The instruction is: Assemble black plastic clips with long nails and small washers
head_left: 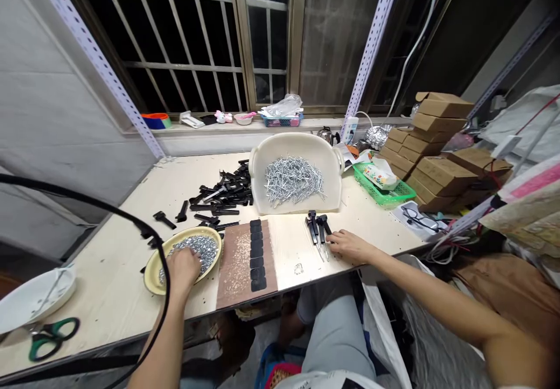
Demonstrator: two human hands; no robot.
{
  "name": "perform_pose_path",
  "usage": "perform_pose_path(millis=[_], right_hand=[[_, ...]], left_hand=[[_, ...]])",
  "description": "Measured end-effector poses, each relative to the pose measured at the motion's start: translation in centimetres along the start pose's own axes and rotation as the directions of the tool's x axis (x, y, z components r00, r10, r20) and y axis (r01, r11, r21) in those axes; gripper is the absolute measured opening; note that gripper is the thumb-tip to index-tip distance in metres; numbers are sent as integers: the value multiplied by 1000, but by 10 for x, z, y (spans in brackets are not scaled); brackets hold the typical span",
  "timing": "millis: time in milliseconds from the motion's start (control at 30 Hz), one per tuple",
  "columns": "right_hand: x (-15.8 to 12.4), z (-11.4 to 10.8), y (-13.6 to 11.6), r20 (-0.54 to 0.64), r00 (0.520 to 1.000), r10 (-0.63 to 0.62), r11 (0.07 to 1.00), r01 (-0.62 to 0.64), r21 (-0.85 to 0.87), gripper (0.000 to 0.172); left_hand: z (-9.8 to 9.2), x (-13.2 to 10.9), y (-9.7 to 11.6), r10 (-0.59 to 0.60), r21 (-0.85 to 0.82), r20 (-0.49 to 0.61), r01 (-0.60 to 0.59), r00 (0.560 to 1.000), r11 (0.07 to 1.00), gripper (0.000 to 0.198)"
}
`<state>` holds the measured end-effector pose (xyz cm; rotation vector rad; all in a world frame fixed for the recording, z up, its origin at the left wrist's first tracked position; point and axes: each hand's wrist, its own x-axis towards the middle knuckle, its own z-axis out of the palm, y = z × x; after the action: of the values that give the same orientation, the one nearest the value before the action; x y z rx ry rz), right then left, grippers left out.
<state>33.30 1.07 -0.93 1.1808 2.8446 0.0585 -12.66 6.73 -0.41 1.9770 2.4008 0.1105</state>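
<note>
"Yellow bowl on the left. What's in it?"

"A heap of small silvery metal bits. The left hand is down in them, knuckles up, fingers curled into the heap. I can't tell whether it has pinched any."

"Where does the bowl stand?"

"On the table, near the front edge, just beside a brown board. A row of black blocks runs down the board's right side."

"And the right hand?"

"It lies flat and loose on the table, gripping nothing. Its fingertips point left at a few black-handled pins and reach them or nearly so. The pins lie side by side, handles away from the person."

"What's behind them?"

"A cream tray with a high back wall, holding a pile of nails. To its left is a scatter of black parts, spreading toward the bowl."

"Anything else nearby?"

"A black cable arcs across the left side and passes over the bowl's rim. Far left sit a white plate and green-handled scissors. To the right of the tray is a green basket, with stacked cardboard boxes beyond."
</note>
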Motion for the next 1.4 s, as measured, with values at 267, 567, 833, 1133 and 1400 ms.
perform_pose_path(millis=[267, 567, 833, 1133, 1400], right_hand=[[26, -20, 4, -270, 959, -88, 989, 115, 89, 29], [125, -64, -119, -507, 850, 144, 938, 46, 343, 23], [151, -62, -150, -502, 844, 191, 963, -61, 263, 26], [150, -57, -149, -463, 858, 225, 949, -85, 304, 26], [151, -50, -146, -419, 857, 301, 821, -9, 571, 8]], left_hand=[[-4, -10, -3, -249, -393, -275, 128, 928, 911, 31], [-22, -60, 91, -74, -849, 231, 164, 970, -502, 19], [-2, -84, 108, -84, -720, 220, 103, 972, -686, 35], [7, -88, 117, -121, -762, 158, 43, 980, -646, 41], [5, -88, 119, -150, -732, 148, 6, 978, -681, 41]])
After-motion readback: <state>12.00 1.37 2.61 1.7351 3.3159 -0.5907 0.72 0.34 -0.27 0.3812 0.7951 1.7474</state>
